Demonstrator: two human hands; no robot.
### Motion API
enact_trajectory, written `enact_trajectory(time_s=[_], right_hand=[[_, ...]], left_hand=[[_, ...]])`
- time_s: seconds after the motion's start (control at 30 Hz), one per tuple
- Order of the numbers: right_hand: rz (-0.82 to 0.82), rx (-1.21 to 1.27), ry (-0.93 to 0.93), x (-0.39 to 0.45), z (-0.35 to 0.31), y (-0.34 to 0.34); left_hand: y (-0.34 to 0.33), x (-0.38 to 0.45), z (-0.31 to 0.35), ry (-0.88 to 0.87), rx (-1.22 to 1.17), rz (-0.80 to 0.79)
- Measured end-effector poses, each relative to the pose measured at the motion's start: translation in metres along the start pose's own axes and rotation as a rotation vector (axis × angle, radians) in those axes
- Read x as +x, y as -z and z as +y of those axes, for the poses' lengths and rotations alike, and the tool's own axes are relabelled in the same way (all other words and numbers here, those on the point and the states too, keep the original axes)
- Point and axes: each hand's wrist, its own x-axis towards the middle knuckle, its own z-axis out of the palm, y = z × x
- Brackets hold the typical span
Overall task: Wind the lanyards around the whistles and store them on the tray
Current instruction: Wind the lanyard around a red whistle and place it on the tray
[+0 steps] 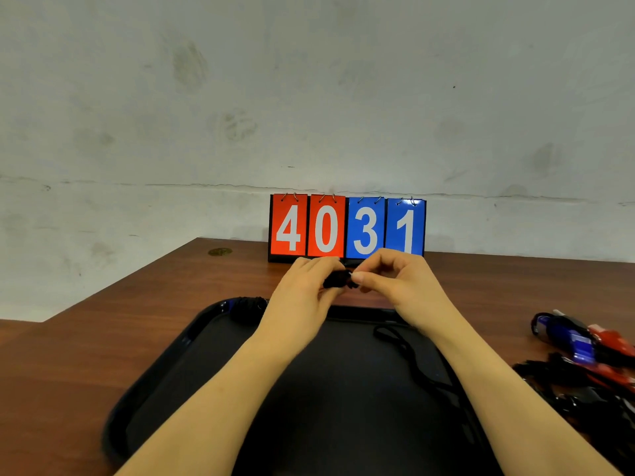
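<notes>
My left hand [304, 297] and my right hand [400, 286] meet above the far rim of the black tray [165, 369]. Between their fingertips sits a small dark whistle [338, 279], mostly hidden, gripped by both hands. Its black lanyard [409, 359] trails down from my right hand and lies loose on the tray's right side. A blue whistle with a black lanyard wound around it [245, 307] rests in the tray's far left corner. A pile of blue and red whistles with tangled black lanyards [584, 355] lies on the table to the right of the tray.
A flip scoreboard reading 4031 [347, 228] stands at the back of the brown wooden table [86, 338], against a grey wall. The table's left edge steps inward at the far left. A small round brass fitting [220, 251] is set into the far tabletop.
</notes>
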Motion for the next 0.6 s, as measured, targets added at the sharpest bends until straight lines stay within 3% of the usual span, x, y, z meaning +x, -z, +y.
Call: enact_trajectory(time_s=[0.23,0.6], right_hand=[[0.045,0.035,-0.024,0.001,0.000,-0.002],[0.103,-0.498,0.084,0.010,0.001,-0.016]], left_hand=[[0.000,0.001,0.000,0.053,-0.061,-0.033],[0.000,0.010,0.003,0.159,-0.042,-0.035]])
